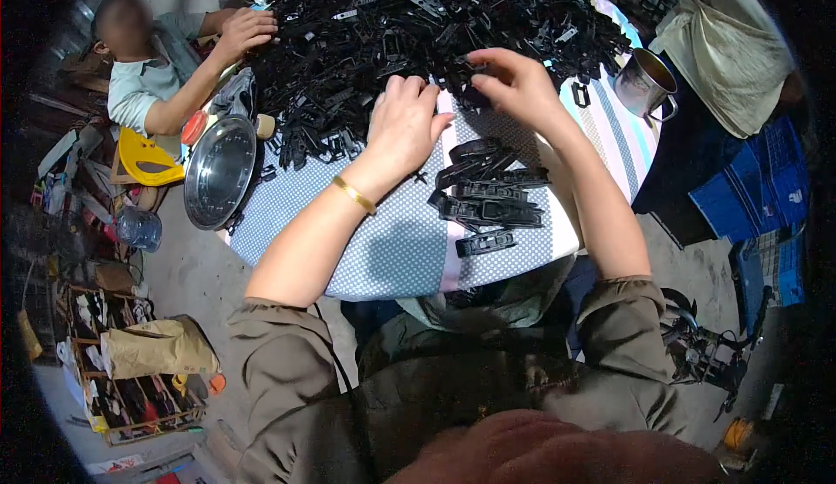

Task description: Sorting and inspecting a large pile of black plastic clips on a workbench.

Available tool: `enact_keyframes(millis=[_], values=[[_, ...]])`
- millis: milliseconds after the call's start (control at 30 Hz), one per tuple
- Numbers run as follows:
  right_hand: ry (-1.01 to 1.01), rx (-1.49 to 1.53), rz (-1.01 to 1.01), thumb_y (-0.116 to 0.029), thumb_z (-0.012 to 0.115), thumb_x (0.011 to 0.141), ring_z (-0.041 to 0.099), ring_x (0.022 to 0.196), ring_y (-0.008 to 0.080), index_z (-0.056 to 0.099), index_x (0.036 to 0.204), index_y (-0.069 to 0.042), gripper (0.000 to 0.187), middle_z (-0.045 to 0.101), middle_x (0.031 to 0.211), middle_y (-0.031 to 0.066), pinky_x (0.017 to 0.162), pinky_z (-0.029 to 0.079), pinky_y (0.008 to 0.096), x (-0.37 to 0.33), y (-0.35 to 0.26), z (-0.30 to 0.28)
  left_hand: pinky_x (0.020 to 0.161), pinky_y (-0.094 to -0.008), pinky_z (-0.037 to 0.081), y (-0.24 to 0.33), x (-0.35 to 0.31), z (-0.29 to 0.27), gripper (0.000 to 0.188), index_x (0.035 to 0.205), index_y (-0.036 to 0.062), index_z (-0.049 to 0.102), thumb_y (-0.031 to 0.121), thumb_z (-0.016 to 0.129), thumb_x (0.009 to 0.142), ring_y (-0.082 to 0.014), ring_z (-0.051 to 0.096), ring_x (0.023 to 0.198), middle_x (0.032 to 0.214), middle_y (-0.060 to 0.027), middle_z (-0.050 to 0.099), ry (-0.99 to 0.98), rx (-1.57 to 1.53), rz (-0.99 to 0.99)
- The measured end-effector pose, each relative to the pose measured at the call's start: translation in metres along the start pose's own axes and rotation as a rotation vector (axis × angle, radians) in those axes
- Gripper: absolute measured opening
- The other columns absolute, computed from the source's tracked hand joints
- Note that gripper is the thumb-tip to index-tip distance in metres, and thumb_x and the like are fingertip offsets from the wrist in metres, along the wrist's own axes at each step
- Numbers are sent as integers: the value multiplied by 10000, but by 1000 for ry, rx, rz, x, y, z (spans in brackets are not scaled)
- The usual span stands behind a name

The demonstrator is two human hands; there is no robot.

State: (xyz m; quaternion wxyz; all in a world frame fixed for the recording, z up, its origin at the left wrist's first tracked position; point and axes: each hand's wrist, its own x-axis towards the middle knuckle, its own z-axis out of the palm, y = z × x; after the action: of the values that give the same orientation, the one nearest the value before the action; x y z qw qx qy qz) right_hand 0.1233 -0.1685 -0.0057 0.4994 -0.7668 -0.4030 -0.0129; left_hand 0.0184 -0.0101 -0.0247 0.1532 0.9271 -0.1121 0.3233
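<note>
A large heap of small black plastic parts (374, 31), long and slotted like clips, covers the far part of the cloth-covered table (322, 231). My left hand (405, 123) rests at the heap's near edge, thumb held apart from the fingers, whose tips are partly hidden among the parts. To its right, my right hand (522, 88) hovers over the near right edge of the heap. Its thumb and forefinger are apart, with black parts behind them. Between my forearms lies a smaller group of black parts (492, 201), laid side by side in a rough stack.
A shiny metal basin (220, 173) stands at the table's left edge, and a metal mug (643, 85) at its right. Across on the left, another person (148, 75) reaches a hand to the heap. A yellow plastic stool (144, 157) and a loaded rack (131, 371) are at left.
</note>
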Motion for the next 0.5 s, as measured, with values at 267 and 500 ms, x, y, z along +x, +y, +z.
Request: enact_keyframes(millis=[267,500], values=[[-39,231,219,-204,684,750,549,550,80,604,843,27,261,583,629,25,488,456,222,-1,-11,-25,700,-370,367,10,-1,6,183,806,32,589,159,587,675,-259,450,881,879,-89,498,-141,536,-81],[-111,357,164,-177,650,784,540,599,80,622,864,2,198,591,708,12,562,449,231,-2,-2,-20,767,-381,341,6,-11,-21,120,756,-18,579,41,543,657,-288,435,919,879,-131,495,-145,251,100]])
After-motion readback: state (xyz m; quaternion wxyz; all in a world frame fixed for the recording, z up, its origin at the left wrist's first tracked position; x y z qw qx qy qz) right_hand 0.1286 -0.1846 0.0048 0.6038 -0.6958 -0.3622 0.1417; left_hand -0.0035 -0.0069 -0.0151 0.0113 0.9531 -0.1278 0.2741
